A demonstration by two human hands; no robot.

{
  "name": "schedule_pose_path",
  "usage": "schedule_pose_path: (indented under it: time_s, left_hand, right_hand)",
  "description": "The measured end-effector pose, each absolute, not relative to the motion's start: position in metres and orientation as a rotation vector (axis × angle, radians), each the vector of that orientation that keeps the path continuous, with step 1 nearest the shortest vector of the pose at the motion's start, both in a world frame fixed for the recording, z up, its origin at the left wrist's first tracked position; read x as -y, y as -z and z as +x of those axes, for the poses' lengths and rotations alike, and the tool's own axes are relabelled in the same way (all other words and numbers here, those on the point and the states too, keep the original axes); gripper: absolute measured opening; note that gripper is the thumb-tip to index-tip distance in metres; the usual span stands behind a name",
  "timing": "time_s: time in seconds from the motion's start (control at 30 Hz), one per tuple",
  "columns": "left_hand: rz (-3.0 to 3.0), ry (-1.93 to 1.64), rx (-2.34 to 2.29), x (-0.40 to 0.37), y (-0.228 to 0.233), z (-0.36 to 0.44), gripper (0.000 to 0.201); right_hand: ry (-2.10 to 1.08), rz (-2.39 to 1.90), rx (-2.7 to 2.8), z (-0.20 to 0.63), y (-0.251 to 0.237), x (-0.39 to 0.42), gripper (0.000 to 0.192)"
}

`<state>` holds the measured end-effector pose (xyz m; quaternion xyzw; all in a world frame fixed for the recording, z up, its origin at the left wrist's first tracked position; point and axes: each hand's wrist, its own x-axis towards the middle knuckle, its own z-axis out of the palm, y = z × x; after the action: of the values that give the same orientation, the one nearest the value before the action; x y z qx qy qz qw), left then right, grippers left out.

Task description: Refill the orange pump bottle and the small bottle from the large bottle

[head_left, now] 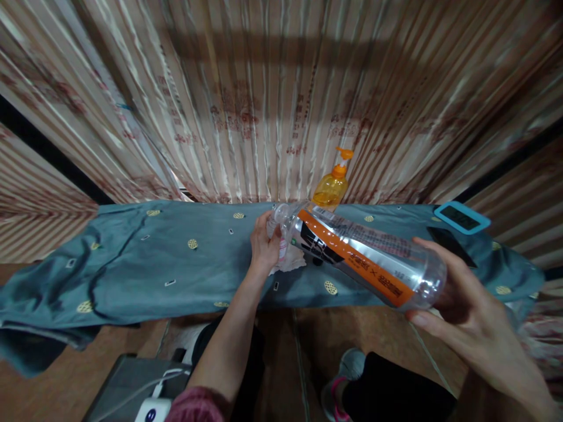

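My right hand (466,310) grips the base end of a large clear plastic bottle (378,258) with an orange, black and silver label. The bottle is tilted, its neck pointing left and held above the cloth. My left hand (264,243) is closed around a smaller clear bottle (282,249) with pink print, mostly hidden by my fingers. The large bottle's mouth is at the top of the smaller one; whether they touch I cannot tell. A crumpled white tissue (292,261) lies below the two bottles.
Behind the bottles stands an orange pump bottle (331,189). A blue-framed digital clock (461,218) and a dark phone (451,245) lie at the right on the green cloth-covered bench (211,269). A pleated curtain (264,105) hangs behind. A white charger device (153,410) with a cable is at the lower left.
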<state>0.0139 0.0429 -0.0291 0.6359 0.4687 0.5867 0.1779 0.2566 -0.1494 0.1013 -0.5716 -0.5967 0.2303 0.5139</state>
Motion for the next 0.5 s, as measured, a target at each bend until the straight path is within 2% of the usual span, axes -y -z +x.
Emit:
schedule_pose_path:
  time_s: [0.5]
  left_hand:
    - [1.814, -1.671, -1.3, -0.0441, 0.0298, 0.0142, 0.04]
  right_hand:
    - [-0.523, -1.345, 1.48, 0.2567, -0.0988, 0.1487, 0.077]
